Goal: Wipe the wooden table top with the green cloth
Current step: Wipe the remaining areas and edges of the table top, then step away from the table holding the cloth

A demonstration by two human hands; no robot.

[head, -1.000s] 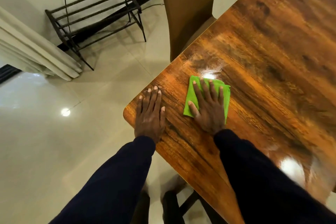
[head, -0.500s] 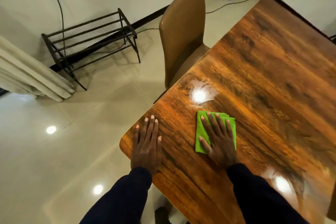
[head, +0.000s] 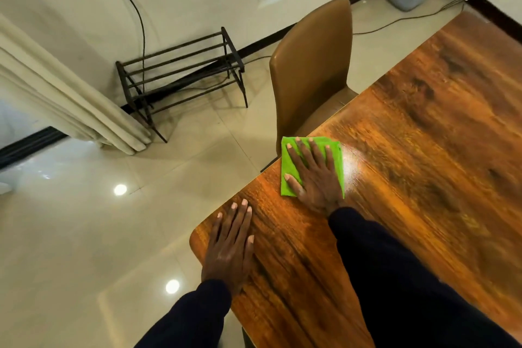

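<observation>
The glossy wooden table top [head: 423, 155] fills the right half of the view. A folded green cloth [head: 336, 150] lies flat at the table's left edge, its far-left corner hanging slightly past that edge. My right hand [head: 316, 178] presses flat on the cloth with fingers spread, covering most of it. My left hand [head: 230, 243] rests flat on the bare wood at the rounded near-left corner, holding nothing. Both arms wear dark sleeves.
A tan chair [head: 310, 65] is tucked against the table's left edge, just beyond the cloth. A black metal rack [head: 180, 76] stands by the wall, with a cream curtain [head: 70, 104] to its left. Cables run along the tiled floor [head: 84, 234].
My right hand has slid the cloth forward and left along the table, up to its left edge near the chair. The left hand stays planted at the corner. The camera has tilted up.
</observation>
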